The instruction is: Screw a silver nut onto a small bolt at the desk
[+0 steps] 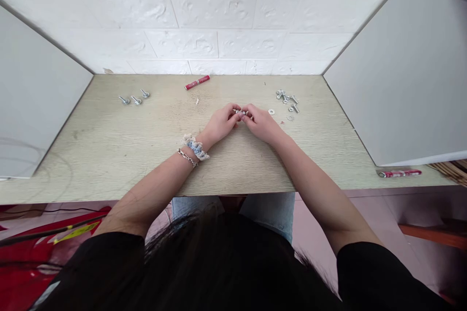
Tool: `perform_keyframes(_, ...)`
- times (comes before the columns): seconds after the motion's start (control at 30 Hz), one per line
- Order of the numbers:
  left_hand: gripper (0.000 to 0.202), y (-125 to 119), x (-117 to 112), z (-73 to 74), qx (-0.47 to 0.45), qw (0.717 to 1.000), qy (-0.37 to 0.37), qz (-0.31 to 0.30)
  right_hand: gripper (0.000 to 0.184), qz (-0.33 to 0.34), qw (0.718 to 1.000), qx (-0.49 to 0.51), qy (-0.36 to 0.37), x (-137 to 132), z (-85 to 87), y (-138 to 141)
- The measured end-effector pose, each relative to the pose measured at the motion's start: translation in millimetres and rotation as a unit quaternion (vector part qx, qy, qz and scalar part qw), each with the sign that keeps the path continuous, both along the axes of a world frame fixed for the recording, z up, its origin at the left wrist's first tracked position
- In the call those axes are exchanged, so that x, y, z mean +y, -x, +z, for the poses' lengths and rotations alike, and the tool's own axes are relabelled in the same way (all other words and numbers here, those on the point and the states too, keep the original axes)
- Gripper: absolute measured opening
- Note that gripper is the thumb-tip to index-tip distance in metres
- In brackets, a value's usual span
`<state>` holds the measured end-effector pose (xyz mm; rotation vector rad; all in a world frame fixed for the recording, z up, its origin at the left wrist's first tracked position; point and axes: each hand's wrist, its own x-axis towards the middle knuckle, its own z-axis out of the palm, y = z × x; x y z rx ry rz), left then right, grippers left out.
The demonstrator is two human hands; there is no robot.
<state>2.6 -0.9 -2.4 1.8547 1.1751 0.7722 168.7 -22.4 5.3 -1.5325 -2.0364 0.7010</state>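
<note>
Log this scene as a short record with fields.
Left grip: pinching a small metal piece
Right grip: pinching the same piece
Held piece detail: partly hidden; exact type unclear
Worn: scrunchie, chain bracelet
Table, left side: three bolts
Table, right side: bolt cluster, flat washer
Near wall: red tube

Pale wood-grain tabletop (237, 170), three bolts (136, 100) left, red tubes (197, 82) at back and front right, washer (273, 112), bolt cluster (285, 99) right
</note>
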Motion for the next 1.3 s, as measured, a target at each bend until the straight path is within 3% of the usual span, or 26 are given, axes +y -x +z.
perform_keyframes(0.37, 0.021, -0.2, 0.9, -2.2, 0.005, 0.999, -0.03, -0.009, 0.029, 0.021, 1.0, 0.009, -0.014, 2.1, -1.4, -2.4)
perform_keyframes(0.8, 0.026, 0.3, -3.5, 3.0, 0.072, 0.994, -0.077, -0.009, 0.027, 0.006, 1.0, 0.004, 0.004, 0.7, 2.5, -1.6)
perform_keyframes(1.3, 0.026, -0.1, -3.4, 4.8, 0.122, 0.985, -0.11, -0.049, 0.025, 0.007, 0.997, -0.076, 0.015, -0.8, 5.1, 0.5)
